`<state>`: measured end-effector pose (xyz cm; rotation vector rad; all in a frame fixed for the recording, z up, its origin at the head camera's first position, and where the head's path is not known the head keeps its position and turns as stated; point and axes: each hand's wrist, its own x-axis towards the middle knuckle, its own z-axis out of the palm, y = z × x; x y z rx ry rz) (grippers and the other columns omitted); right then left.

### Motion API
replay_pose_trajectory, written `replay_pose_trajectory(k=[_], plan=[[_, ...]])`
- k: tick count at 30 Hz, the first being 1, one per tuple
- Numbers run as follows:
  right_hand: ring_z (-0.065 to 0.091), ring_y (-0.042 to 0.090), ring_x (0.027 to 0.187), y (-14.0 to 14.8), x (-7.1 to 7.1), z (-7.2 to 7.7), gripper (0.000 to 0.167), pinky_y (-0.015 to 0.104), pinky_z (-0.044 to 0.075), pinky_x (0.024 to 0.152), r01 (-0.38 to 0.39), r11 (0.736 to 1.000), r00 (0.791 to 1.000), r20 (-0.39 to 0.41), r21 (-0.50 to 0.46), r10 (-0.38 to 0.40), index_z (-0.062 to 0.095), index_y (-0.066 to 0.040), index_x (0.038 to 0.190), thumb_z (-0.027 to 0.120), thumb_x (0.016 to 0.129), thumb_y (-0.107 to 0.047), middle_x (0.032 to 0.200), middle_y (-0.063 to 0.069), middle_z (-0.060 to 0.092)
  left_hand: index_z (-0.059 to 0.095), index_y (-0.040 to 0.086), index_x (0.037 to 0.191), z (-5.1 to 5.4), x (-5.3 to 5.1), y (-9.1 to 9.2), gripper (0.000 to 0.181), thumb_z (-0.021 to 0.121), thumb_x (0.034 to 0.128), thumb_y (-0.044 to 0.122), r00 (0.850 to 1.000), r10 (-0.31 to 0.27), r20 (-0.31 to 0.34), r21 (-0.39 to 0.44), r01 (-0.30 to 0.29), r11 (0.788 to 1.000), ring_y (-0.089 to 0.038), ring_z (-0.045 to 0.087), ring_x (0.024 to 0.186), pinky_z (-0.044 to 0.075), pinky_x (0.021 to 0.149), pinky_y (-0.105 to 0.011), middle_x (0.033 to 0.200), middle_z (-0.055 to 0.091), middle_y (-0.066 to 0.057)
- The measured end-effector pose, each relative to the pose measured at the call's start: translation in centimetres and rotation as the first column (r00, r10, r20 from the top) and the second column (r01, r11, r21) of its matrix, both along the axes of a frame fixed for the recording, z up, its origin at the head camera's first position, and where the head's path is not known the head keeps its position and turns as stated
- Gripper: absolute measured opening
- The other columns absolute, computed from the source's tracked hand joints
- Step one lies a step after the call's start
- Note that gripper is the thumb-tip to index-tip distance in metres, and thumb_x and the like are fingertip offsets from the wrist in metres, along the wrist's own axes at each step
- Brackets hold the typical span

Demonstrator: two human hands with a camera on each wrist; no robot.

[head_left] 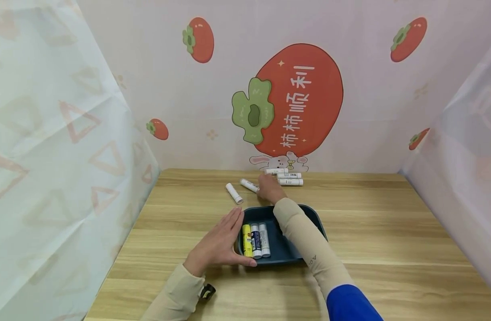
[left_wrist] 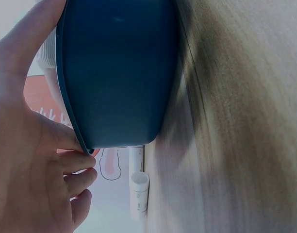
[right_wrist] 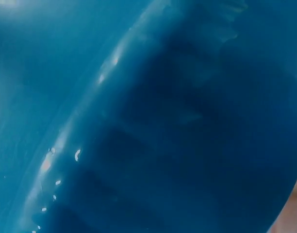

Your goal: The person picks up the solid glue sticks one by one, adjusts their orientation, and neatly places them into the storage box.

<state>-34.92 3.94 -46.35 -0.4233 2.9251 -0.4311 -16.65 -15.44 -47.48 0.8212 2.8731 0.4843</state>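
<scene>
A dark blue tray (head_left: 283, 249) holds a yellow glue stick (head_left: 247, 240), a navy-and-white one (head_left: 255, 240) and a white-labelled one (head_left: 264, 240), side by side at its left end. My left hand (head_left: 219, 245) grips that end, thumb on the front rim and fingers at the back left corner; in the left wrist view the hand (left_wrist: 37, 145) is against the tray's wall (left_wrist: 119, 73). Beyond the tray, my right hand (head_left: 271, 188) reaches down among white sticks, beside a slanted one (head_left: 249, 185); its fingertips are hidden. The right wrist view shows mostly blue tray surface (right_wrist: 187, 121).
Several white sticks (head_left: 290, 182) lie grouped near the back wall, right of my right hand. Another white stick (head_left: 234, 193) lies behind the tray's left corner. The wooden table (head_left: 389, 232) is bordered by printed sheets (head_left: 369, 111) at the back and sides.
</scene>
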Motion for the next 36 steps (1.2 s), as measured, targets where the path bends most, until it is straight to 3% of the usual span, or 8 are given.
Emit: replay_pose_trajectory(k=[6,11,16,18,23,26,31,36], plan=[[0.057,0.025,0.087,-0.1,0.1,0.1,0.025,0.037,0.053,0.076,0.017,1.000,1.000,0.021,-0.003,-0.017,0.063,0.000,0.113,0.076,0.095,-0.011,0.103,0.013,0.063,0.013,0.002,0.169,0.0,0.1,-0.2,0.140,0.070,0.0742,0.088,1.000,0.005,0.005,-0.001,-0.005,1.000,-0.033,0.011,0.167,0.023,0.134,-0.051,0.180,0.004,-0.013],[0.061,0.024,0.089,-1.7,0.8,1.5,0.029,0.038,0.057,0.078,0.007,1.000,1.000,-0.006,0.001,-0.007,0.066,-0.004,0.115,0.080,0.095,-0.021,0.106,0.011,0.067,0.014,0.002,0.169,-0.1,0.1,-0.3,0.140,0.070,0.0741,0.088,1.000,0.008,0.005,-0.002,-0.008,1.000,-0.033,0.012,0.167,0.023,0.134,-0.052,0.179,0.006,-0.015],[0.061,0.018,0.075,-4.7,2.0,2.8,0.024,0.030,0.053,0.067,-0.086,0.995,0.995,0.055,-0.059,0.089,0.068,-0.008,0.095,0.078,0.097,-0.029,0.089,0.004,0.066,0.014,0.000,0.169,0.0,0.1,-0.3,0.140,0.070,0.0748,0.087,1.000,0.002,-0.004,-0.004,-0.002,1.000,-0.033,0.012,0.167,0.023,0.134,-0.051,0.179,0.009,-0.018],[0.057,0.016,0.069,-5.9,2.6,2.9,0.028,0.028,0.050,0.064,-0.132,0.989,0.987,0.080,-0.062,0.137,0.067,-0.008,0.086,0.078,0.098,-0.032,0.081,0.002,0.061,0.014,-0.001,0.168,0.0,0.1,-0.3,0.139,0.070,0.0754,0.087,1.000,-0.004,-0.009,-0.005,0.004,1.000,-0.035,0.012,0.167,0.024,0.134,-0.052,0.178,0.010,-0.020],[0.048,0.014,0.060,-7.9,3.1,2.4,0.039,0.026,0.044,0.057,-0.216,0.976,0.971,0.098,-0.042,0.219,0.058,-0.011,0.071,0.082,0.095,-0.033,0.067,-0.001,0.048,0.011,0.000,0.168,0.1,0.2,-0.1,0.139,0.070,0.0766,0.086,1.000,-0.014,-0.001,0.006,0.014,1.000,-0.034,0.008,0.167,0.022,0.134,-0.051,0.179,0.001,-0.017],[0.047,0.014,0.060,-8.4,3.1,1.8,0.037,0.026,0.042,0.054,-0.249,0.968,0.963,0.102,-0.036,0.251,0.056,-0.012,0.074,0.084,0.092,-0.028,0.068,-0.001,0.047,0.005,0.002,0.169,0.1,0.2,0.0,0.140,0.070,0.0768,0.086,1.000,-0.022,0.003,0.014,0.022,1.000,-0.032,0.005,0.167,0.021,0.135,-0.049,0.179,-0.003,-0.014],[0.049,0.017,0.071,-8.7,3.2,1.1,0.021,0.028,0.043,0.062,-0.273,0.961,0.960,0.081,0.035,0.269,0.060,-0.011,0.088,0.079,0.093,-0.019,0.085,0.004,0.057,0.002,0.004,0.169,0.0,0.1,0.1,0.141,0.071,0.0768,0.085,0.999,-0.032,-0.003,0.019,0.032,0.999,-0.030,0.004,0.167,0.020,0.135,-0.048,0.179,-0.003,-0.013],[0.049,0.018,0.070,-9.0,3.2,1.0,0.011,0.028,0.044,0.062,-0.302,0.949,0.953,0.060,0.088,0.297,0.064,-0.011,0.087,0.072,0.094,-0.010,0.088,0.005,0.065,0.000,0.005,0.169,-0.1,0.1,0.0,0.142,0.071,0.0763,0.086,1.000,-0.024,-0.008,0.031,0.024,0.999,-0.029,0.004,0.167,0.020,0.135,-0.048,0.179,-0.004,-0.012]])
